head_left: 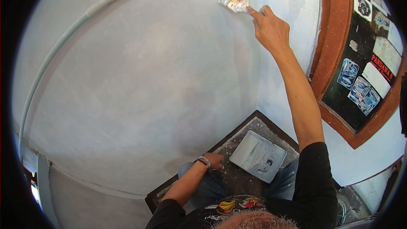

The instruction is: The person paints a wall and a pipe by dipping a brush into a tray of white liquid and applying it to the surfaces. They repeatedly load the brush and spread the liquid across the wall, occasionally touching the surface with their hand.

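Observation:
My right hand [272, 29] is raised at the upper right of the view, its fingers closed around the handle of a flat paintbrush [237, 3]. White paint coats the bristles, which point left against the pale wall [148, 59] near its inner corner. Low down, my left hand [215, 161] rests by my left knee, its fingers curled and nothing visible in them; a bracelet circles that wrist. Beside it, between my knees, a paint tray [258, 156] holds pale paint at its left end and has dark smudges on the right.
The tray sits on a dark, paint-spattered platform [235, 178] set into the corner. A pipe [55, 51] curves along the wall at left. At right, a brown wooden frame [326, 29] surrounds a dark panel with stickers [360, 89]. Part of a wheel [341, 210] shows at lower right.

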A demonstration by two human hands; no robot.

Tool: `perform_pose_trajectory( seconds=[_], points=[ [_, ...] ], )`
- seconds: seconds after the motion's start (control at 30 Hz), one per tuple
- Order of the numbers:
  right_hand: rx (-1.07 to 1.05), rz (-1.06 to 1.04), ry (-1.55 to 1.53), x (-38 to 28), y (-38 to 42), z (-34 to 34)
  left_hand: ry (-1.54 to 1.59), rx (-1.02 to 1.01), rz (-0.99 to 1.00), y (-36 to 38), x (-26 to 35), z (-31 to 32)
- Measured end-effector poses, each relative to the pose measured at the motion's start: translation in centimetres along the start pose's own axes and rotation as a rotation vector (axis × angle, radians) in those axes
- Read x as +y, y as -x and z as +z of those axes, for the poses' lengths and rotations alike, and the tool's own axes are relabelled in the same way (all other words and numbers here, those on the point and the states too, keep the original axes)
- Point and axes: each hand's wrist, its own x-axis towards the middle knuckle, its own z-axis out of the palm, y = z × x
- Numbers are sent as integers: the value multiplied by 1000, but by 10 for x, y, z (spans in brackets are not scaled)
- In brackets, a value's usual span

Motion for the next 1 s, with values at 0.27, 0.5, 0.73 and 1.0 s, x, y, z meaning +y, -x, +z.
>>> perform_pose_trajectory(
  seconds=[0.27, 0.5, 0.73, 1.0],
  points=[
    [156, -131, 81, 2, 5, 20, -6, -4, 2, 0, 4, -5],
    [191, -135, 93, 3, 9, 16, 3, 3, 15, 1, 0, -4],
    [64, -129, -77, 2, 16, 22, 14, -4, -3, 4, 3, -5],
    [1, 23, -268, -10, -7, 30, 11, 42, 28, -6, -7, 11]
  ],
)
